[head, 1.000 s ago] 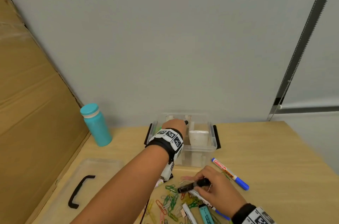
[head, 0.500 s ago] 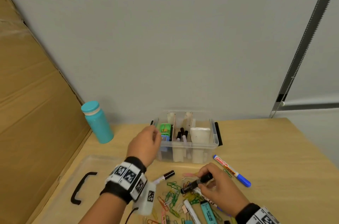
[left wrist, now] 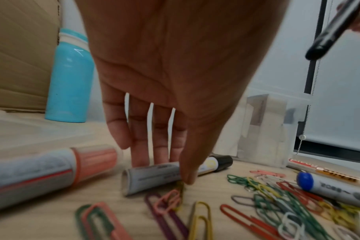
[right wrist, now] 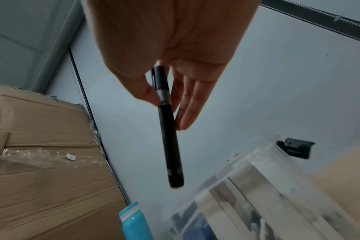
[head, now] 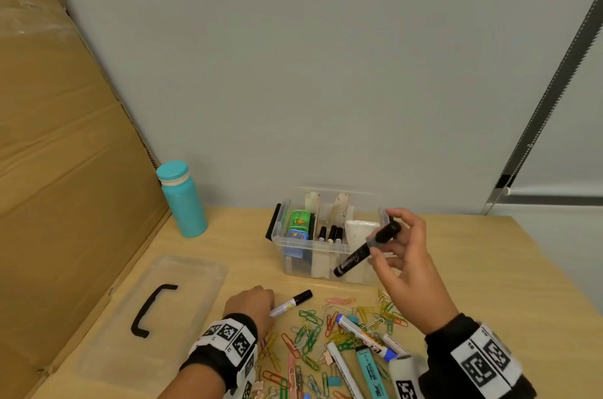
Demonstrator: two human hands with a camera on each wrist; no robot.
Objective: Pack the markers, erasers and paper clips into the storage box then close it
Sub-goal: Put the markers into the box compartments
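While my right hand (head: 403, 255) pinches the black marker (head: 367, 248), tilted tail-down just before the storage box (head: 326, 235); my left hand (head: 251, 304), nearer, pinches the white marker (head: 290, 303) lying flat, cap toward the box.

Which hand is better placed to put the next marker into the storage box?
Right. The right hand pinches a black marker beside the storage box; the left hand is down at a marker on the table.

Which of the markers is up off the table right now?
The all-black marker, pinched in the right hand in front of the storage box. The loose ones lie flat on the table.
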